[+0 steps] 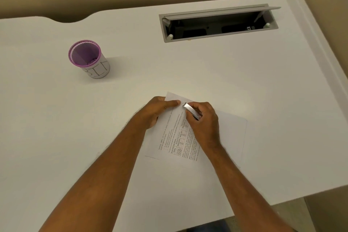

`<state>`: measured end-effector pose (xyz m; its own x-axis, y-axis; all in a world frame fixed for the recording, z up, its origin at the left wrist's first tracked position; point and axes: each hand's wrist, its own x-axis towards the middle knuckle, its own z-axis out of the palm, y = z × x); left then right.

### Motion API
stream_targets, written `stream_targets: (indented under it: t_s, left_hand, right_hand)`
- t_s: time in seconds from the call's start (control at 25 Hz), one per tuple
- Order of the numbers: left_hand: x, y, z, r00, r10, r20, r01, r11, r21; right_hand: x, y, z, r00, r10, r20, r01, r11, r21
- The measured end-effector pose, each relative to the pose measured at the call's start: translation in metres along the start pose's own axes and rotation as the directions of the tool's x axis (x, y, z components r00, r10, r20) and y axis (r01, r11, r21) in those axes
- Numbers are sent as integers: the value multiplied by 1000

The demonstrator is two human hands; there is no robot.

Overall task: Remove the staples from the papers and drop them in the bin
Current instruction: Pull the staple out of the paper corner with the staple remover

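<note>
From the head camera, a person leans over a white counter point(188, 73), both bare forearms reaching in from the near edge. Printed papers point(180, 137) lie flat on the counter near the middle, turned at an angle, their top corner pointing away. The left hand point(157, 111) grips that far corner, thumb pressed on top of the sheet and fingers curled under its left edge. The right hand point(204, 124) is closed around a small silver staple remover point(191, 110), whose tip touches the paper just beside the left thumb. The staple itself is too small to make out. Far to the left, well apart from the papers, stands the bin point(88, 58), an upright purple mesh cup with a white label. At the far right, an open grey cable hatch point(218, 22) is set into the counter.
</note>
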<state>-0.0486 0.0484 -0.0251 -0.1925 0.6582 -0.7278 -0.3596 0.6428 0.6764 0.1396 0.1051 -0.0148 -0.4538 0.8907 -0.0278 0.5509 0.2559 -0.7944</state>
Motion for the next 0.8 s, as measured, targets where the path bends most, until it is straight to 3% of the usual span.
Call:
stream_targets:
  t_s: [0.8]
  left_hand:
    - [5, -3, 1, 997, 26, -71, -21, 997, 68]
  right_hand:
    - [-2, -5, 17, 995, 38, -94, -49, 992, -115]
